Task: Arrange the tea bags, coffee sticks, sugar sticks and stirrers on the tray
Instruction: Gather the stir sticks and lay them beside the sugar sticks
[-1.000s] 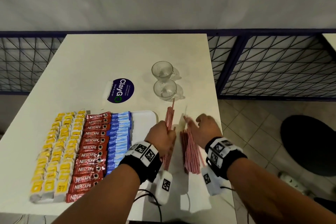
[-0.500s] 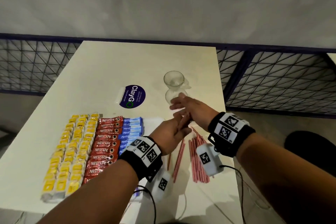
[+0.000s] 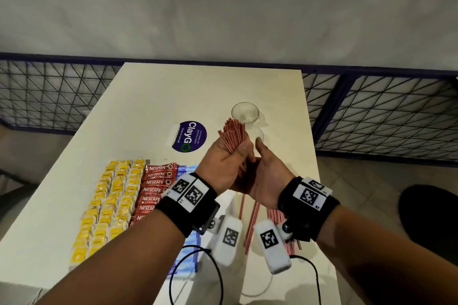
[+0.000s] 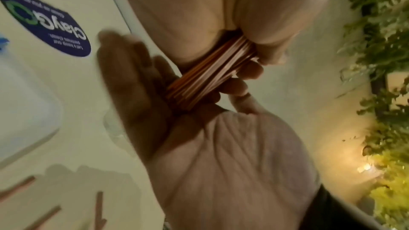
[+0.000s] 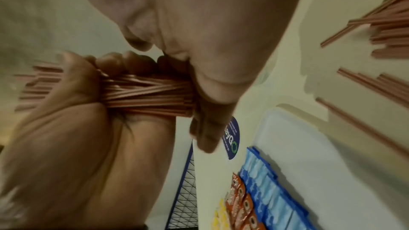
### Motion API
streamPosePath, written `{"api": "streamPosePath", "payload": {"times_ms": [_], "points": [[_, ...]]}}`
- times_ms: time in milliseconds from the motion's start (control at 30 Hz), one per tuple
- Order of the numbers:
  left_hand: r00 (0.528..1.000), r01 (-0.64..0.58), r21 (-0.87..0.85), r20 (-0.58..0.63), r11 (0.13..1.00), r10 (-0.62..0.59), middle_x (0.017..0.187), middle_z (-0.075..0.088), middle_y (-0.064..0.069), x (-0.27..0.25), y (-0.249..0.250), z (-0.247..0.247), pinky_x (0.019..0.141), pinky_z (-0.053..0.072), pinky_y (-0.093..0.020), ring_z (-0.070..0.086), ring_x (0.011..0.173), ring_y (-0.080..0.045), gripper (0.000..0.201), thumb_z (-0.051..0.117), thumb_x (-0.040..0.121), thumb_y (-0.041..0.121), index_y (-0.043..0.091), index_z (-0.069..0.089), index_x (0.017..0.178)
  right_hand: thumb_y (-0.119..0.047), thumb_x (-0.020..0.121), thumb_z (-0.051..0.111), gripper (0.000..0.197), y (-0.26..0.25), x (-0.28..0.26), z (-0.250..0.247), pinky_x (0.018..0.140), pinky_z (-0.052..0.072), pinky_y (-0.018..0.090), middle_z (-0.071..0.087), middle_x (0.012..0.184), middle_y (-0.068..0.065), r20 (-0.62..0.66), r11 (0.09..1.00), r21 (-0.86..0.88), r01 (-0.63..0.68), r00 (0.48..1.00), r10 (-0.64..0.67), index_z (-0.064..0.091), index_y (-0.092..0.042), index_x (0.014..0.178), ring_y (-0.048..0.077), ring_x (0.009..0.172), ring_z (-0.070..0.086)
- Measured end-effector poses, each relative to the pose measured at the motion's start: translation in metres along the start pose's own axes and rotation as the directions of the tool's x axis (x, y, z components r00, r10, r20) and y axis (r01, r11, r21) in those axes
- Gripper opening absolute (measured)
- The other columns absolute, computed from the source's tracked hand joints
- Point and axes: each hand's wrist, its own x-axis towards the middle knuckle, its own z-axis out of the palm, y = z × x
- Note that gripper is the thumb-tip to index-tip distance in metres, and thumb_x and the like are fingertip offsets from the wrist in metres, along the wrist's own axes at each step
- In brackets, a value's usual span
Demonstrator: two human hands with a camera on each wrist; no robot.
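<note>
My left hand (image 3: 235, 156) grips a thick bundle of red-and-white stirrers (image 3: 233, 135) and holds it up above the table, tops fanned out. My right hand (image 3: 265, 171) is flat, with its palm and straight fingers (image 4: 128, 83) against the bundle's lower ends (image 5: 143, 97). More loose stirrers (image 3: 252, 220) lie on the table under my wrists. The white tray (image 5: 314, 146) holds rows of yellow tea bags (image 3: 111, 205), red coffee sticks (image 3: 153, 190) and blue sugar sticks (image 5: 265, 190). The tray's right part is bare.
Two clear glass cups (image 3: 245, 112) stand beyond my hands, the nearer one partly hidden by the bundle. A round blue sticker (image 3: 189, 136) lies on the table to their left. The table's right edge (image 3: 314, 181) is close, with a metal mesh railing (image 3: 384, 116) behind.
My left hand has lifted its bundle of stirrers off the table and stood it up. My right hand left the loose stirrers and came flat against the bundle's lower ends.
</note>
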Motion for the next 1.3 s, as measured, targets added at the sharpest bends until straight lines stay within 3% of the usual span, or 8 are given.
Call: {"api": "streamPosePath", "payload": {"times_ms": [133,333,467,567,700,833,1033,1300], "points": [[1.000,0.019,0.031,-0.010,0.999,-0.018,0.069,0.059,-0.001,-0.003,-0.001,-0.008,0.060,0.046,-0.015,0.058,0.061,-0.004,0.016,0.050,0.098,0.011,0.004,0.057,0.087,-0.074,0.079,0.037,0.086,-0.009,0.001,0.001,0.109,0.033,0.049,0.061,0.095,0.010,0.046,0.993,-0.082,0.084,0.996,-0.080,0.052,-0.003,0.126,0.030,0.103,0.055],[0.974,0.191,0.186,0.085,0.964,-0.209,0.061,0.058,-0.003,-0.007,0.002,-0.018,0.045,0.043,-0.029,0.054,0.052,-0.021,0.013,0.048,0.099,0.017,0.012,0.056,0.092,-0.061,0.057,0.079,0.082,-0.014,0.006,0.020,0.076,0.049,0.036,0.061,0.101,0.008,0.162,0.835,-0.425,0.349,0.937,-0.310,0.055,-0.013,0.118,0.017,0.083,0.059],[0.946,0.177,0.357,0.197,0.917,-0.259,0.054,0.057,-0.007,-0.014,0.010,-0.015,0.045,0.045,-0.032,0.055,0.045,-0.028,0.027,0.047,0.093,0.002,0.010,0.054,0.067,-0.028,0.078,0.068,0.017,-0.017,0.009,0.030,0.096,0.051,0.044,0.070,0.108,0.013,0.123,0.778,-0.517,0.358,0.930,-0.347,0.068,-0.023,0.095,0.022,0.100,0.067],[0.930,0.254,0.302,0.184,0.919,-0.317,0.058,0.062,-0.007,-0.017,0.010,-0.016,0.044,0.045,-0.026,0.058,0.047,-0.018,0.021,0.054,0.095,0.009,0.014,0.055,0.075,-0.010,0.096,0.048,0.019,-0.018,0.010,0.030,0.098,0.049,0.048,0.072,0.106,0.013,0.159,0.768,-0.552,0.326,0.945,-0.287,0.067,-0.014,0.093,0.024,0.101,0.067],[0.933,0.159,0.558,0.186,0.815,-0.309,0.066,0.057,0.005,-0.019,0.003,-0.028,0.055,0.038,-0.022,0.058,0.063,-0.020,0.017,0.055,0.096,0.026,0.026,0.046,0.081,-0.020,0.095,0.054,0.020,-0.032,0.009,0.031,0.088,0.053,0.037,0.071,0.107,0.010,0.113,0.821,-0.459,0.338,0.939,-0.323,0.063,-0.009,0.109,0.024,0.099,0.067],[0.940,-0.064,0.824,0.240,0.564,-0.244,0.116,0.062,-0.013,-0.010,0.007,-0.019,0.080,0.030,-0.021,0.056,0.113,-0.027,0.027,0.052,0.098,0.020,0.009,0.055,0.122,-0.029,0.101,0.040,0.033,-0.024,0.012,0.040,0.095,0.047,0.034,0.072,0.103,0.000,0.093,0.566,-0.782,0.262,0.946,-0.310,0.070,-0.024,0.090,0.016,0.100,0.064],[0.997,0.035,0.200,0.064,0.979,-0.049,0.064,0.062,0.012,-0.011,0.024,-0.039,0.056,0.046,-0.021,0.059,0.054,-0.007,0.015,0.060,0.093,0.019,0.027,0.055,0.082,-0.055,0.097,0.030,0.062,-0.023,0.014,0.033,0.087,0.048,0.041,0.062,0.109,0.015,-0.021,0.934,-0.331,0.133,0.989,-0.148,0.057,-0.003,0.118,0.027,0.093,0.058],[0.998,-0.033,-0.125,-0.051,0.992,0.026,0.059,0.056,0.006,-0.007,0.016,-0.040,0.064,0.046,-0.032,0.055,0.062,-0.018,0.016,0.061,0.082,0.040,0.031,0.058,0.069,-0.062,0.081,0.055,0.064,0.001,0.009,0.033,0.093,0.047,0.044,0.065,0.108,0.011,0.169,0.978,-0.205,0.025,0.985,0.010,0.056,-0.008,0.117,0.029,0.103,0.061]]}}
